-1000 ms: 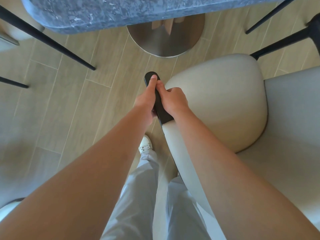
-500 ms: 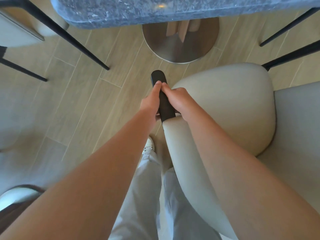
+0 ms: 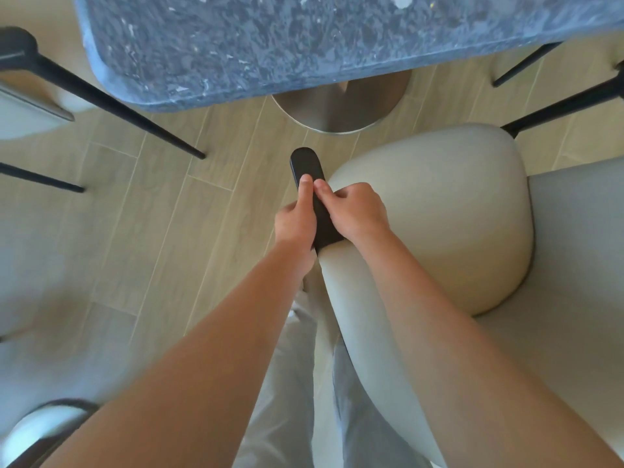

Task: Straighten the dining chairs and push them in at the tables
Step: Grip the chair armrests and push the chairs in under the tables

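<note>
Both hands grip the black armrest [image 3: 312,197] of the cream upholstered dining chair [image 3: 435,214]: the left hand [image 3: 295,224] curls around its outer side and the right hand [image 3: 354,211] around its inner side, thumbs meeting on top. The armrest's long axis runs forward from the hands towards the dark stone table [image 3: 304,45], its tip near the table edge but apart from it. The seat lies right of the hands, so I judge the push goes straight ahead along that axis, with neither hand nearer.
</note>
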Available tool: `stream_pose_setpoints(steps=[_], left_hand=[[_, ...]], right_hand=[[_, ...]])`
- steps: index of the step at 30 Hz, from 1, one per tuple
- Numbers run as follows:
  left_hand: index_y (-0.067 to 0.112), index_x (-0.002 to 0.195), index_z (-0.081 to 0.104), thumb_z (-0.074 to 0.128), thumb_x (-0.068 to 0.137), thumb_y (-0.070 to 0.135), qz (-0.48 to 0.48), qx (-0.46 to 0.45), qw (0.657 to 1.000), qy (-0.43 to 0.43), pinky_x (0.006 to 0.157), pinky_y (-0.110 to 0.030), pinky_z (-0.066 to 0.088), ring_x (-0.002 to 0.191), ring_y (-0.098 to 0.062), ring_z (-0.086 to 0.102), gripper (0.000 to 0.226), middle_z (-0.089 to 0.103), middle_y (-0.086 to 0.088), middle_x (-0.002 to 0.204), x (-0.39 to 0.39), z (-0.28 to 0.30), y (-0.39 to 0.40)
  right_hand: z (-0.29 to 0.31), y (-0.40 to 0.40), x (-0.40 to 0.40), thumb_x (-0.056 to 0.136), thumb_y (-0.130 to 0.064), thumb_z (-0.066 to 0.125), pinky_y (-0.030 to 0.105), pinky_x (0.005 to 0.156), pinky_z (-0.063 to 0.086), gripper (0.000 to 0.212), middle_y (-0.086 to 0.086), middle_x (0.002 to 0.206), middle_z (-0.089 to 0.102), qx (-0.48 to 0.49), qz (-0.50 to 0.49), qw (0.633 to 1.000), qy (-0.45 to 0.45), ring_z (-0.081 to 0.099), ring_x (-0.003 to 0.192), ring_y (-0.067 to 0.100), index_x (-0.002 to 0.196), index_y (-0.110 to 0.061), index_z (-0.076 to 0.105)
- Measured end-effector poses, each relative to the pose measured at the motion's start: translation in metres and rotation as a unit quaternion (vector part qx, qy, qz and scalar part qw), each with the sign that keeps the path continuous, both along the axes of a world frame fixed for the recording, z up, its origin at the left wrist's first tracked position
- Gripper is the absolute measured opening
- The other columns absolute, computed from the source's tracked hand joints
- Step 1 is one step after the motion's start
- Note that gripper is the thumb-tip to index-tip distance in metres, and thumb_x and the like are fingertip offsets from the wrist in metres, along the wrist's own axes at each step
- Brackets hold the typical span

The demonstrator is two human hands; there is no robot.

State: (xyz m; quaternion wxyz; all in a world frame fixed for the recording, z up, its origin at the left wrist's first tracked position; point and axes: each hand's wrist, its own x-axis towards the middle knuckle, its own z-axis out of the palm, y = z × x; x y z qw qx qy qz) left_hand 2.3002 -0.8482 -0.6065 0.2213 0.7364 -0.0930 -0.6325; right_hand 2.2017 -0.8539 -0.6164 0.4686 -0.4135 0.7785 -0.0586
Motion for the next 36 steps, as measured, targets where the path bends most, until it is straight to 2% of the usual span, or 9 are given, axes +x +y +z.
stream_pose_setpoints(steps=[6,10,20,22,25,28,30,33,36], left_hand=[[0.022,0.081,0.066,0.059,0.09,0.066,-0.031,-0.008,0.999,-0.006,0.091,-0.038,0.059,0.088,-0.018,0.072,0.045,0.073,-0.001,0.091,0.027,0.007,-0.049],[0.021,0.085,0.071,0.059,0.089,0.067,-0.052,0.007,0.999,-0.005,0.094,-0.041,0.059,0.093,-0.02,0.074,0.048,0.077,-0.004,0.099,0.048,-0.002,-0.054],[0.023,0.089,0.073,0.061,0.082,0.069,-0.046,0.015,0.999,0.023,0.097,-0.044,0.056,0.098,-0.022,0.074,0.049,0.077,-0.005,0.103,0.054,-0.008,-0.059],[0.023,0.1,0.073,0.057,0.086,0.065,-0.065,0.007,0.998,-0.012,0.095,-0.041,0.056,0.102,-0.022,0.07,0.047,0.075,-0.004,0.106,0.054,-0.003,-0.063],[0.019,0.133,0.059,0.056,0.096,0.049,-0.096,-0.023,0.993,-0.061,0.073,-0.027,0.051,0.099,-0.017,0.066,0.047,0.068,-0.003,0.117,0.055,0.008,-0.073],[0.021,0.146,0.046,0.053,0.097,0.049,-0.115,-0.057,0.987,-0.094,0.092,-0.033,0.047,0.116,-0.02,0.059,0.057,0.06,-0.003,0.133,0.056,0.021,-0.075],[0.021,0.141,0.051,0.049,0.099,0.048,-0.103,-0.081,0.987,-0.095,0.096,-0.035,0.043,0.116,-0.018,0.056,0.05,0.062,0.003,0.123,0.053,0.033,-0.074],[0.022,0.121,0.062,0.044,0.1,0.046,-0.078,-0.113,0.988,-0.068,0.083,-0.03,0.039,0.102,-0.014,0.057,0.037,0.063,0.006,0.107,0.044,0.058,-0.067],[0.028,0.109,0.064,0.04,0.101,0.048,-0.052,-0.16,0.984,-0.05,0.086,-0.027,0.042,0.102,-0.009,0.057,0.032,0.062,0.01,0.107,0.037,0.093,-0.052]], right_hand=[[0.004,-0.049,0.027,0.09,-0.069,0.048,0.031,0.059,0.036,0.063,0.0,0.062,0.057,-0.01,-0.015,1.0,-0.002,0.058,0.068,0.028,0.055,-0.017,0.051],[-0.002,-0.053,0.043,0.09,-0.069,0.05,0.031,0.054,0.033,0.06,-0.003,0.059,0.051,0.014,-0.019,1.0,-0.017,0.053,0.066,0.026,0.05,-0.024,0.042],[0.004,-0.059,0.054,0.097,-0.062,0.043,0.03,0.052,0.03,0.058,-0.003,0.06,0.049,0.05,-0.017,0.999,0.003,0.048,0.06,0.02,0.058,-0.02,0.042],[0.008,-0.059,0.058,0.098,-0.061,0.039,0.03,0.054,0.031,0.053,-0.002,0.066,0.052,0.051,-0.012,0.999,0.006,0.051,0.068,0.023,0.068,-0.019,0.051],[0.015,-0.057,0.065,0.101,-0.057,0.034,0.032,0.074,0.037,0.053,0.001,0.098,0.062,0.037,-0.05,0.998,-0.017,0.057,0.094,0.026,0.111,-0.013,0.062],[0.037,-0.056,0.063,0.105,-0.05,0.029,0.035,0.083,0.038,0.054,0.011,0.109,0.062,-0.006,-0.116,0.99,-0.083,0.055,0.101,0.028,0.114,-0.007,0.059],[0.056,-0.055,0.055,0.107,-0.044,0.027,0.035,0.089,0.037,0.057,0.015,0.118,0.061,-0.034,-0.143,0.982,-0.117,0.055,0.108,0.029,0.124,0.0,0.058],[0.082,-0.045,0.036,0.107,-0.046,0.028,0.02,0.083,0.033,0.052,0.004,0.124,0.056,-0.06,-0.125,0.98,-0.14,0.053,0.108,0.015,0.135,-0.011,0.055],[0.115,-0.031,0.02,0.106,-0.05,0.03,0.01,0.062,0.029,0.044,-0.008,0.095,0.054,-0.092,-0.121,0.977,-0.149,0.049,0.081,-0.002,0.113,-0.016,0.057]])
